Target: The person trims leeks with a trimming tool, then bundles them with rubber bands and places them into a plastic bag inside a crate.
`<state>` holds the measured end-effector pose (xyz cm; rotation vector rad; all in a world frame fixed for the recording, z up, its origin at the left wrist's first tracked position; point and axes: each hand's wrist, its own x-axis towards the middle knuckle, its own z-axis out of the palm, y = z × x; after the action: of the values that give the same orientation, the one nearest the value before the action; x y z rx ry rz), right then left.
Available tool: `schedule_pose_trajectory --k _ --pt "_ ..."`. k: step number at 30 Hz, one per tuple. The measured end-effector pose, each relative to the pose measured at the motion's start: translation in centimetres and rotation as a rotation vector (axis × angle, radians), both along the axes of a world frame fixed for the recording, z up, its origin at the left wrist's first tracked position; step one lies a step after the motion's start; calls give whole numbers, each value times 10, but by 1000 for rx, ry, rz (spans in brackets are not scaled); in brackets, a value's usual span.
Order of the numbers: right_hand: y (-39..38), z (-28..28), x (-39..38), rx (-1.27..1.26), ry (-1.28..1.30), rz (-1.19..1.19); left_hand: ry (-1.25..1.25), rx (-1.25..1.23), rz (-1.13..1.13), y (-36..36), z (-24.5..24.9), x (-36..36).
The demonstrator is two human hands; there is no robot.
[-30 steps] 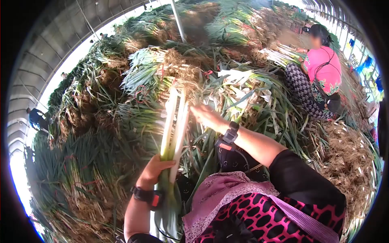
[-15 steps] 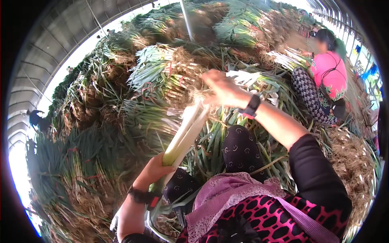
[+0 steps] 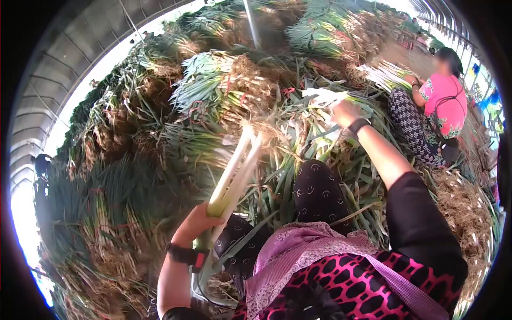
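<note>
My left hand [image 3: 198, 221] is closed around the green part of a few thick green onions [image 3: 234, 173]. Their white stalks slant up and away from me, and the roots at their far ends spread out loose. My right hand [image 3: 345, 113] is over to the right, beside a pile of white, cleaned green onions [image 3: 321, 98]. Its fingers are blurred and partly turned away, so whether they grip anything does not show. Long green leaves [image 3: 277, 197] lie around my knees below both hands.
Tied bundles of green onions [image 3: 213, 88] are heaped ahead and to the left. At the right a person in a pink top [image 3: 445, 104] squats by another bundle [image 3: 384, 76]. Cut roots [image 3: 464, 205] are piled at the right. A thin pole [image 3: 250, 24] rises at the back.
My right hand has left the root end of the green onions and swung right to the white pile. My left hand has kept its hold and shifted slightly left.
</note>
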<state>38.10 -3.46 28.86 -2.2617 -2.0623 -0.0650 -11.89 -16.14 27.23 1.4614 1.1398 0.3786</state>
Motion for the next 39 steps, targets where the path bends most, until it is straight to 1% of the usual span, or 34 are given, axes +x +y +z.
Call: schedule_pose_trajectory --k 1,3,4,5,7,9,11,13,14,17,18,19,20,21,22,23,24,25,26,27,28,29,31,32,33,35,36,37,39 --pt "-10 -10 -5 -103 -182 12 -25 -54 17 3 -2 -1" --pt "-14 -30 -43 -69 283 319 -106 -122 23 9 -3 6" --pt "-43 11 -89 -234 502 336 -145 -157 24 10 -3 11" --pt "-18 -45 -103 -210 836 496 -153 -161 29 9 -3 16" --pt "-51 -20 -164 -325 1383 349 -160 -165 40 7 3 26" --pt "-56 -18 -196 -340 1666 339 -166 -110 49 3 2 30" --pt "-48 -28 -203 -277 1548 413 -156 -94 64 0 -2 28" --pt "-48 -25 -199 -259 1377 459 -164 -90 95 -6 9 30" --pt "-48 -29 -198 -193 1333 499 -175 -86 101 -8 11 29" --pt "-53 -19 -199 -64 1037 433 -167 -102 100 -8 12 29" --pt "-43 -31 -197 83 817 417 -155 -110 95 -7 12 28" --pt "-43 -19 -191 94 642 353 -171 -103 99 -7 11 25" --pt "-34 -18 -177 144 788 219 -188 -96 103 -7 9 20" --pt "9 -58 -143 496 362 313 -207 -87 110 -6 7 14" --pt "12 -38 -117 335 908 82 -102 -93 93 -5 6 3" --pt "37 -40 -81 159 791 39 -68 -12 91 -3 6 -8" --pt "35 -26 -69 266 533 80 -33 66 95 -2 7 -19" --pt "22 5 -74 203 562 101 2 146 104 -1 9 -29" --pt "38 0 -69 363 688 279 156 235 95 3 21 -34" --pt "33 28 -88 439 522 460 314 430 105 6 29 -36" --pt "26 58 -107 536 352 629 491 588 56 3 50 -32" --pt "7 85 -137 586 127 798 677 739 6 -1 69 -22" --pt "1 77 -192 166 130 1156 881 804 -50 -7 86 -15" --pt "-10 62 -218 -62 215 1238 926 885 -66 -11 89 -13" --pt "-23 48 -240 -297 277 1309 975 967 -85 -16 91 -12" --pt "-43 32 -266 -872 579 1269 1132 876 -105 -33 104 -1" --pt "-49 11 -273 -927 695 1217 1198 827 -122 -42 109 0" --pt "-53 -8 -281 -985 807 1155 1212 939 -11 -50 106 -4" --pt "-77 -6 -296 -1012 887 1139 1244 1148 202 -76 93 -14"
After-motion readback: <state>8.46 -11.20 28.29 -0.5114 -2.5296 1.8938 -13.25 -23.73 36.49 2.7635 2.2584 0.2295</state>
